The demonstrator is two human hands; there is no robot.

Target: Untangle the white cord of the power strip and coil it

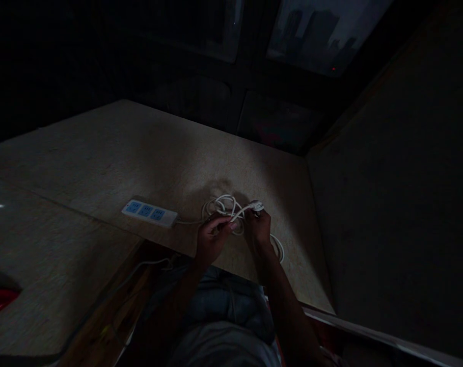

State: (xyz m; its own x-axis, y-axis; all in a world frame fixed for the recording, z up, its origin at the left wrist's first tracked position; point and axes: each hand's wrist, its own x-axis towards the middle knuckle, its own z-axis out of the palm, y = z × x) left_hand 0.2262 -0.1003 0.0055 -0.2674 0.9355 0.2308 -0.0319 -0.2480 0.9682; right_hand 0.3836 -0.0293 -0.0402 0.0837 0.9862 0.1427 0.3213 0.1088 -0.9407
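Note:
A white power strip [169,218] with blue socket faces lies on the tabletop, left of my hands. Its white cord [227,197] runs right from the strip into loose loops around my fingers. With thumb and fingers, my left hand [212,237] pinches the cord. My right hand [261,227] grips the white plug [256,205] at the cord's end, just above the table. One more loop of cord hangs to the right, beside my right wrist. The dim light hides the finer detail of my fingers.
The pale tabletop [101,148] extends to the left, with a seam across it. A red object [1,302] sits at the far left edge. A dark wall [387,204] bounds the right side, and windows [315,35] stand behind. A thin cable [151,262] hangs below the table edge.

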